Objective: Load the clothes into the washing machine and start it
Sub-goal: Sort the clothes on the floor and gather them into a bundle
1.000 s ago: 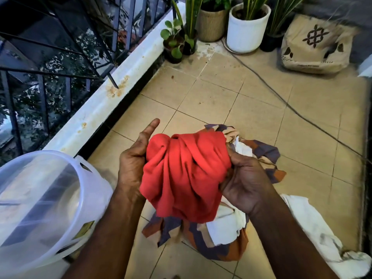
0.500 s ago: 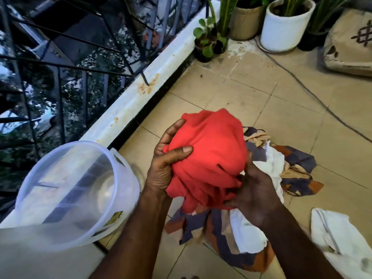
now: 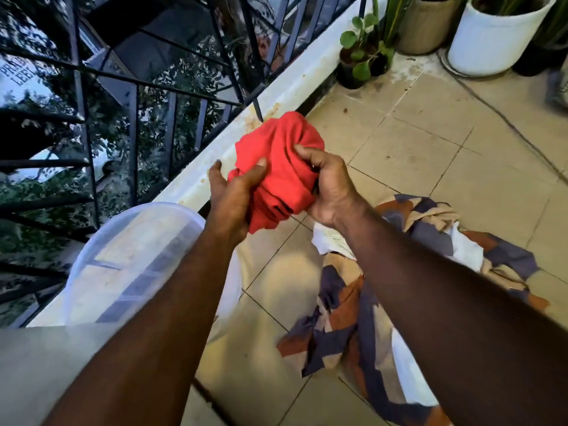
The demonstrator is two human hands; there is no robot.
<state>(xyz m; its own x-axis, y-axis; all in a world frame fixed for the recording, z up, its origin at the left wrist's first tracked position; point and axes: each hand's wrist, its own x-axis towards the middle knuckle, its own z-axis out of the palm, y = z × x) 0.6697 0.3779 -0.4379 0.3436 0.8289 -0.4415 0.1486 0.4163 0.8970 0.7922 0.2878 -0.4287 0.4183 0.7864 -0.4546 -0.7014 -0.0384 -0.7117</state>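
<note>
Between both hands, the balled red garment (image 3: pixel 281 170) is gripped: left hand (image 3: pixel 232 195) underneath, right hand (image 3: pixel 327 186) pinching folds. Soft and light, it likely holds best bunched, loose ends gathered.

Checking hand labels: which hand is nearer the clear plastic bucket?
Left. The left hand grips the red cloth just above the bucket; the right hand holds its far side.

Forearms: both bare, no sleeves in view, entering from 6 o'clock.
Left hand (image 3: pixel 229 195): no ring, no glove.
Right hand (image 3: pixel 330 187): likewise bare.
</note>
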